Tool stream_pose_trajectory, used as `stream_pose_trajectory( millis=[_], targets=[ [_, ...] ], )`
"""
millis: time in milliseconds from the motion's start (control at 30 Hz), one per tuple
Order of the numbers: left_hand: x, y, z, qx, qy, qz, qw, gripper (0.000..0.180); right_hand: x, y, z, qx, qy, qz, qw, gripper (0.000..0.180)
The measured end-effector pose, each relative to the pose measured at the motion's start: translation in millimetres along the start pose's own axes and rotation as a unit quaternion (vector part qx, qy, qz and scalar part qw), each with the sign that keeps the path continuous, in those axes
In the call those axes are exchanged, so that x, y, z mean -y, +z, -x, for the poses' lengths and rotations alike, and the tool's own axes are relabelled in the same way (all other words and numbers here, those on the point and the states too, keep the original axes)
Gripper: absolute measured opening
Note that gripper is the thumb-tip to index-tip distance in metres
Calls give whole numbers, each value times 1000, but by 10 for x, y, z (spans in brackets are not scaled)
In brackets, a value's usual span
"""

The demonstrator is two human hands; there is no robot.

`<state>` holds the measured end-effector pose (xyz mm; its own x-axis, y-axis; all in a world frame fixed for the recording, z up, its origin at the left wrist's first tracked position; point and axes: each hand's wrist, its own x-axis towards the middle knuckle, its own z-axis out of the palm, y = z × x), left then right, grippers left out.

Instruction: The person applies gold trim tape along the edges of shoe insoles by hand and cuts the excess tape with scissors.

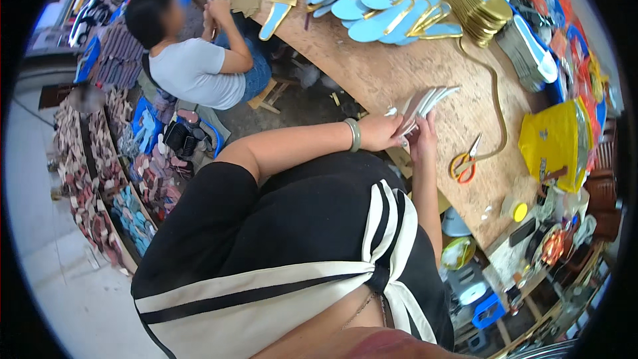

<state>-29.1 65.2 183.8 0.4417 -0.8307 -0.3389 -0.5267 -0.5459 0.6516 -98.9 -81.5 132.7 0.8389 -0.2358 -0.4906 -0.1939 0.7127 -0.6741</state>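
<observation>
Both my hands are at the near edge of the wooden table, closed around a fanned stack of thin white and brownish flat pieces (430,101). They look like shoe parts, but I cannot tell exactly which. My left hand (382,131), with a pale green bangle at its wrist, grips the stack's near left end. My right hand (424,138) holds it from the right, fingers pressed against the lower edges. Orange-handled scissors (466,163) lie on the table right of my right hand. Beyond the stack, light-blue and gold slipper soles (382,16) lie in an overlapping pile.
A gold-edged stack (472,3) stands at the far right, a brown strip (495,86) trailing from it. A yellow bag (557,143) and a yellow-lidded jar (515,209) sit along the right. A seated person (196,53) works at the left, near piles of shoe parts (86,173).
</observation>
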Motion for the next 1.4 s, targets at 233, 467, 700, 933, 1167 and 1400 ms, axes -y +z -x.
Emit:
stream_pose_trajectory(
  millis=[233, 467, 700, 933, 1167, 1400],
  targets=[
    [122, -20, 141, 11, -7, 112, 994, 45, 30, -80, 10, 19, 15, 39, 999, 66],
    [836, 112, 291, -153, -181, 350, 906, 39, 201, -175, 6, 69, 18, 88, 994, 61],
    [987, -320, 752, -290, -204, 552, 754, 38, 409, -812, -244, -24, -90, 422, 902, 66],
    [73, 20, 864, -224, -62, 595, 769, 39, 320, 290, 136, 150, 97, 160, 971, 41],
    [-37, -148, 815, -229, 65, 312, 920, 59, 638, 748, 551, 113, -182, 215, 953, 21],
    [-649, -638, 1198, -207, 182, 451, 849, 64, 819, 897, 1195, 281, -209, 545, 762, 24]
  ],
)
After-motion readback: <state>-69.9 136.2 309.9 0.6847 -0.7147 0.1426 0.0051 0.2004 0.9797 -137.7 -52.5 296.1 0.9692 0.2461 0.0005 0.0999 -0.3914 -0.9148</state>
